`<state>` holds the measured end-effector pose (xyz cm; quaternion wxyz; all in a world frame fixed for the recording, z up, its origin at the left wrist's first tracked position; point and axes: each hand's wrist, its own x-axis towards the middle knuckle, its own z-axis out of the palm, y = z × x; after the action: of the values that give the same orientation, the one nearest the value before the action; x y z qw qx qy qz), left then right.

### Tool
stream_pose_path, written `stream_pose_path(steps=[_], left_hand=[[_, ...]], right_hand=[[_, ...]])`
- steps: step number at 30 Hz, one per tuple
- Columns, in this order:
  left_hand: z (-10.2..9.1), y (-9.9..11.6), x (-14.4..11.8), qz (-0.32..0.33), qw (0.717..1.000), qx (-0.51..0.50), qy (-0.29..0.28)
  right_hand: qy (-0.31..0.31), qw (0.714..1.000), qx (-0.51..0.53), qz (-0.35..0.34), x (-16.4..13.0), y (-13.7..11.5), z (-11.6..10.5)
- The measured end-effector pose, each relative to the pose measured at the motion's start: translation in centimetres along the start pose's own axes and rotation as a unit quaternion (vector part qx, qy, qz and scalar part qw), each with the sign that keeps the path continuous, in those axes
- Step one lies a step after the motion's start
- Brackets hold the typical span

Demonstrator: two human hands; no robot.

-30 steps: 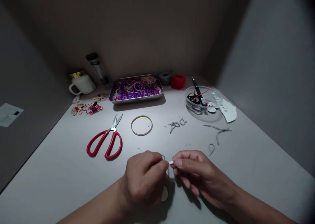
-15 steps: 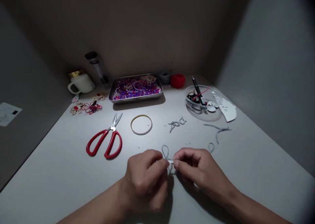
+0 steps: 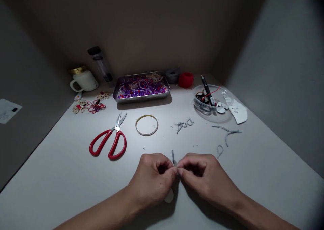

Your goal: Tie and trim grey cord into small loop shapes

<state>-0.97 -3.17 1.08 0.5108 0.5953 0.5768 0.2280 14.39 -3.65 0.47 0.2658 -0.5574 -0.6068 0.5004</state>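
Observation:
My left hand (image 3: 154,177) and my right hand (image 3: 206,176) meet fingertip to fingertip just above the table near its front. Both are closed in a pinch on a small piece of grey cord (image 3: 173,155). A thin loop of it sticks up behind the fingertips; the rest is hidden by my fingers. Below my left palm a rounded white piece (image 3: 169,195) shows in part; I cannot tell whether it is held. Beyond the hands are a loose grey cord loop (image 3: 220,151), knotted grey cord scraps (image 3: 181,125) and longer cord pieces (image 3: 229,132).
Red-handled scissors (image 3: 116,139) lie spread at left, beside a thin ring (image 3: 146,135). Farther back stand a metal bead tray (image 3: 141,99), red cord spool (image 3: 186,80), grey spool (image 3: 172,75), clear bowl (image 3: 230,103), mug (image 3: 86,81) and cord flowers (image 3: 96,106).
My fingertips have come together, and the white strip between them is out of sight. The cord loop looks narrower. My left hand has turned, exposing a rounded white piece below it. The view has shifted slightly.

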Motion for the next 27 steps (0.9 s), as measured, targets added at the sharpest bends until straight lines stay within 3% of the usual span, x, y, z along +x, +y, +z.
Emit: stream_pose_path(steps=[14,27], left_hand=[[-0.05,-0.12,-0.07,0.003,0.999,0.03,-0.016],[-0.17,-0.04,-0.26,0.059,0.993,0.097,-0.012]], right_hand=[[-0.02,1.0,0.005,0.015,0.05,0.37,-0.1],[-0.027,0.999,-0.022,-0.001,0.1,0.13,-0.18]])
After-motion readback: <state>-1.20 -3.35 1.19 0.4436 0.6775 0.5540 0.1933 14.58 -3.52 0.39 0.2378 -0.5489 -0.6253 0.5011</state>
